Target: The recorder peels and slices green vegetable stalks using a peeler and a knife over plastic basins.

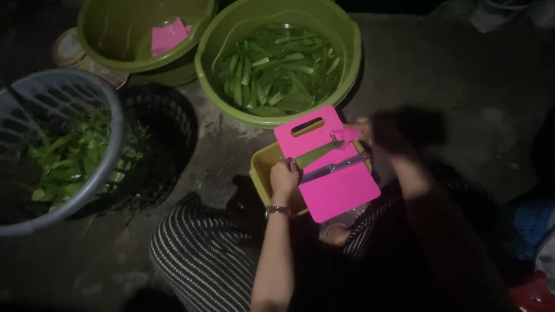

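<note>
Pink cutting board [338, 188] lies across a yellow tub [263, 167] on the concrete floor [462, 86]. We note our left hand [284, 178] at the board's near edge, fingers closed around the butt of a green stalk [317, 153] that lies slantwise on the board. Our right hand [364, 132] is blurred; it seems to be gripping a pink-handled knife [345, 136] at the stalk's far tip, though we cannot be sure. A metal blade-like strip [332, 169] lies on the board beside the stalk. Just beyond, a green basin [347, 34] holds cut stalks in water. A grey basket [113, 115] of leaves stands well to the left.
</note>
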